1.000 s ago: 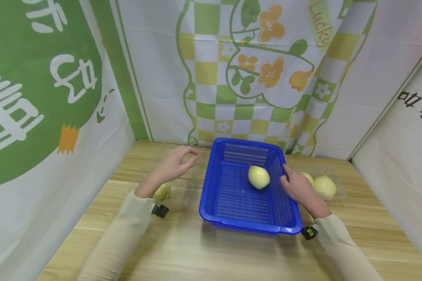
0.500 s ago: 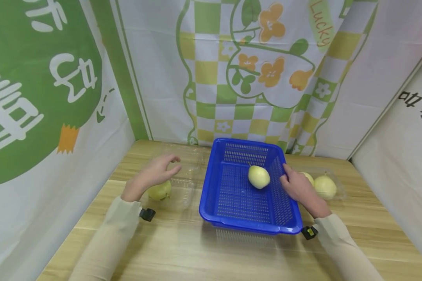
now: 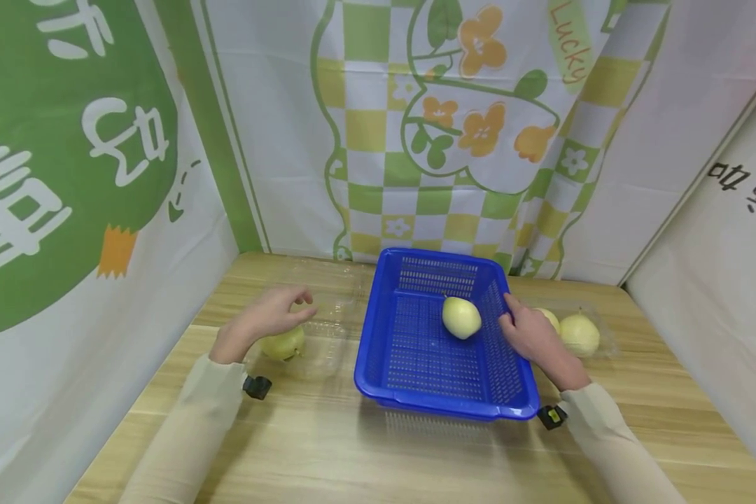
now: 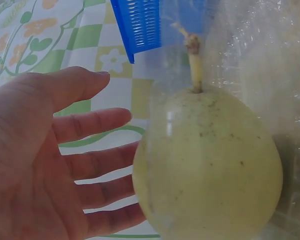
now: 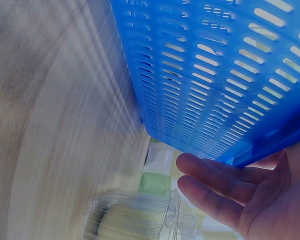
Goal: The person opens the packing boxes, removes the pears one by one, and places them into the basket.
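In the head view my left hand (image 3: 267,318) hovers over the left clear plastic container (image 3: 337,336), its fingers loosely bent and holding nothing. Beneath it is a pale green pear (image 3: 282,345); in the left wrist view this pear (image 4: 210,165) stands stem up behind clear plastic, with my spread fingers (image 4: 102,162) beside it. My right hand (image 3: 532,339) grips the right rim of a blue plastic basket (image 3: 447,404), thumb over the rim and fingers under it on the outside. One yellowish pear (image 3: 461,318) lies inside the basket.
To the right of the basket, another clear container (image 3: 611,343) holds pears (image 3: 579,334); its plastic wall (image 5: 176,220) shows below my right fingers in the right wrist view. Printed curtains (image 3: 428,140) stand behind the wooden table (image 3: 327,455) and at both sides.
My left hand has drawn left and nearer, away from the basket, and is now over the left pear. The right hand keeps its grip on the basket, which stays in place.
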`<state>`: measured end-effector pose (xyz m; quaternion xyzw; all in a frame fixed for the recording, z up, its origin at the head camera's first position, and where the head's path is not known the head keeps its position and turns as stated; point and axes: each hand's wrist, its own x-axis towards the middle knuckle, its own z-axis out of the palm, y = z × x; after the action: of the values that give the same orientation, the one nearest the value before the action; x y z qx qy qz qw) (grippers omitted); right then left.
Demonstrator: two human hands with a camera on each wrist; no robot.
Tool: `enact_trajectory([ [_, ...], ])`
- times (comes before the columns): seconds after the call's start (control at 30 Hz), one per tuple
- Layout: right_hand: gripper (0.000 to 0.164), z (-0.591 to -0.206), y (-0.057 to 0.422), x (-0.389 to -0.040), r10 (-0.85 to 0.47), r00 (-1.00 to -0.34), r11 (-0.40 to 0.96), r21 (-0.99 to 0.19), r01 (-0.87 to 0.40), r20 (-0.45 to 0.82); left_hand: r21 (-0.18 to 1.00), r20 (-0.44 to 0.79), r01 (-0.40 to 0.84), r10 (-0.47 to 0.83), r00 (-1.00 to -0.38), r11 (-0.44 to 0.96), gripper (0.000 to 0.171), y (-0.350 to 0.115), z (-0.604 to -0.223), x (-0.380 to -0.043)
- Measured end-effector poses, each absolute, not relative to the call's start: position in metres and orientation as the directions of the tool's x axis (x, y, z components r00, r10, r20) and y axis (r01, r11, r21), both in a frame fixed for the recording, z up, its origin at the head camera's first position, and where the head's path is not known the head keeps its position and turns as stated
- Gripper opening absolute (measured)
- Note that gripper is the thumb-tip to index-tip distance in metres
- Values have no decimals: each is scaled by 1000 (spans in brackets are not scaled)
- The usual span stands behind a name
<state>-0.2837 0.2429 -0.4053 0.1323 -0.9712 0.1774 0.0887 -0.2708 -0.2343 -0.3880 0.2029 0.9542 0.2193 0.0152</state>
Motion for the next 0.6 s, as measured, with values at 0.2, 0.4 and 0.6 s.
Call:
enact_trajectory([
  [0.2,58,-405,242,-284,-223,-951,901,-328,-285,213,396,18,363,388,-921,843,39,-237,-394,-270],
  [0.4,58,-403,241,-283,-224,-953,899,-335,-282,204,354,-40,347,385,-922,869,38,-239,-397,-268],
  [0.6,58,-403,242,-283,-224,-954,902,-329,-279,198,336,-158,278,345,-925,900,42,-240,-400,-267],
])
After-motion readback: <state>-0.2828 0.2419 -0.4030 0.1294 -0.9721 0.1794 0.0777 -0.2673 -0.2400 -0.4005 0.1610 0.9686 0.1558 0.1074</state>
